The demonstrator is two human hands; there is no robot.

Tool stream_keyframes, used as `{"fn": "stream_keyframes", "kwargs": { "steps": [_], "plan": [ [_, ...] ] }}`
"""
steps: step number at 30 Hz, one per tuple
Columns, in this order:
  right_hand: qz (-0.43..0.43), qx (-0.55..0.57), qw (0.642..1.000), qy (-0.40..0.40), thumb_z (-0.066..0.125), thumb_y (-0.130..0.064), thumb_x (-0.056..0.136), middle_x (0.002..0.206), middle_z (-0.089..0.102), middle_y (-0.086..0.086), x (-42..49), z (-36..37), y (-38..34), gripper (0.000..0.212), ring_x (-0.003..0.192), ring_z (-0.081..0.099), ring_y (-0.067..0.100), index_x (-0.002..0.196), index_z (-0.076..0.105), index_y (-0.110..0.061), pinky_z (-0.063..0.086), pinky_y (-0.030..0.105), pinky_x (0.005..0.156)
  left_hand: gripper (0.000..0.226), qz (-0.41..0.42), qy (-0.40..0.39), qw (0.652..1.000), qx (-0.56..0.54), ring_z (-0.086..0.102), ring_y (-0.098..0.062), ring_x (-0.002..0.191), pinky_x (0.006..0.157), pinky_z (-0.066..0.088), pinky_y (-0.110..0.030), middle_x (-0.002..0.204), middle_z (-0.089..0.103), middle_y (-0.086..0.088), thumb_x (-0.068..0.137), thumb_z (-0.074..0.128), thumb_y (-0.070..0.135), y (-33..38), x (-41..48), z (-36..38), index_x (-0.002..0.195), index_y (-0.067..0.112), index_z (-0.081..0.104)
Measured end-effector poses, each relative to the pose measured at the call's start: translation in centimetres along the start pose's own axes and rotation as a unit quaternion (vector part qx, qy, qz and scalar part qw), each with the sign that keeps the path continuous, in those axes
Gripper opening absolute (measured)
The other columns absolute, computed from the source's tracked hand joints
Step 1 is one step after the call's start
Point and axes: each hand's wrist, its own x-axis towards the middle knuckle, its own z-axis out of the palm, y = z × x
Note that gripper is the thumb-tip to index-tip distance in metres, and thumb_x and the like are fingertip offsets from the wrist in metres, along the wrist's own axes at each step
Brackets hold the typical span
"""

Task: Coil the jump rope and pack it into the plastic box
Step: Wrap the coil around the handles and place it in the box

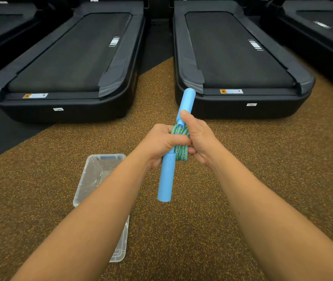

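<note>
The jump rope (179,148) is up in the air, above and to the right of the plastic box (83,180), not yet in it. Its blue-green cord is bunched into a tight bundle between two blue handles, one (186,102) pointing away from the box and one (166,179) pointing back toward the person. The left hand (160,142) is clenched round the bundle and the top of the near handle. The right hand (199,136) grips the bundle from the other side, thumb up along the far handle.

The likely trouble is the coil springing loose: if either grip eases before the bundle is down in the box, the loops could unwind and trail over the rim. The handles lie end to end, so they could catch on the box walls unless they are turned along its length. The box sits on the speckled floor (252,179), with treadmills (70,57) well beyond it.
</note>
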Motion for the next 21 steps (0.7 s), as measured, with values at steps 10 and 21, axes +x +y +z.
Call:
{"fn": "stream_keyframes", "kwargs": {
  "steps": [10, 21],
  "plan": [
    [0.007, 0.000, 1.000, 0.022, 0.049, -0.041, 0.095, 0.052, 0.046, -0.003, 0.48, -0.23, 0.47, 0.033, 0.035, 0.036, 0.006, 0.075, 0.051, -0.015, 0.024, 0.015, 0.033, 0.016, 0.014, 0.078, 0.997, 0.023, 0.062, -0.025, 0.053, 0.055, 0.055, -0.031, 0.066, 0.063, -0.021, 0.066, 0.067, -0.013, -0.08, 0.08, 0.59, 0.082, -0.012, 0.065],
    [0.032, 0.013, 0.999, 0.036, 0.051, -0.038, 0.094, 0.071, 0.062, 0.007, 0.87, -0.60, 0.69, 0.033, 0.067, 0.062, 0.019, 0.080, 0.058, -0.009, 0.053, 0.037, 0.075, 0.012, 0.062, 0.061, 0.976, 0.200, 0.051, -0.016, 0.054, 0.051, 0.043, -0.023, 0.064, 0.052, -0.010, 0.073, 0.064, 0.003, -0.39, 0.61, -0.08, 0.082, -0.001, 0.059]
  ]
}}
